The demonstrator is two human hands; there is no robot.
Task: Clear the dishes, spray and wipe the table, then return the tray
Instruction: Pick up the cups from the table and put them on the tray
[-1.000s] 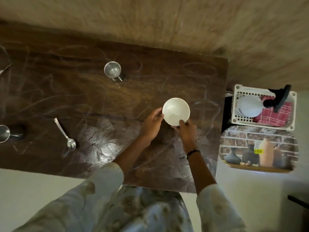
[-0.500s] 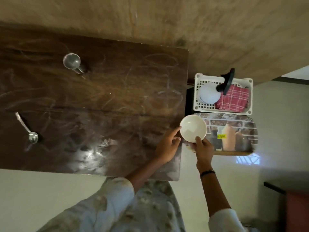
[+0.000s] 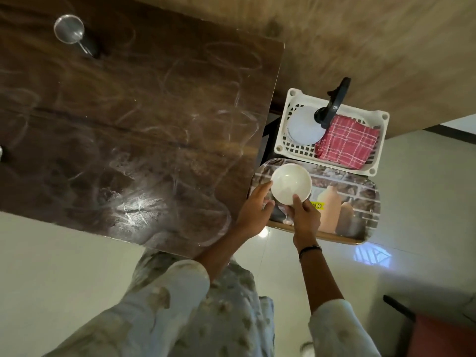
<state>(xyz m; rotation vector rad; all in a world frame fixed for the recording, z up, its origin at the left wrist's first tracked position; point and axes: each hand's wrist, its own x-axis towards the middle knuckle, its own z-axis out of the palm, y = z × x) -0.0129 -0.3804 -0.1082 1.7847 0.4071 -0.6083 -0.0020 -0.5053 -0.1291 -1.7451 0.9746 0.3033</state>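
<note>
Both hands hold the white bowl (image 3: 291, 183) over the near-left end of the printed tray (image 3: 365, 199), just off the edge of the table (image 3: 154, 124). The left hand (image 3: 253, 208) cups the bowl's left side with its fingers spread along the wall; the right hand (image 3: 305, 217) pinches the near rim, thumb laid inside and fingers underneath. Whether the bowl's base already touches the tray cannot be told from this view.

The bowl looks like glazed ceramic or melamine: rigid, light for its size, smooth and likely slick, and liable to chip if set down hard. A rim pinch alone would let it tip, so the supporting palm on the wall seems the safer hold until it sits flat.

Beyond the hands, a white basket (image 3: 291, 96) carries a spray bottle (image 3: 306, 127) and a red checked cloth (image 3: 347, 143). Far to the left of the hands a steel cup (image 3: 69, 29) stands on the table, not yet cleared; it looks hard, light and easy to grip round its body
</note>
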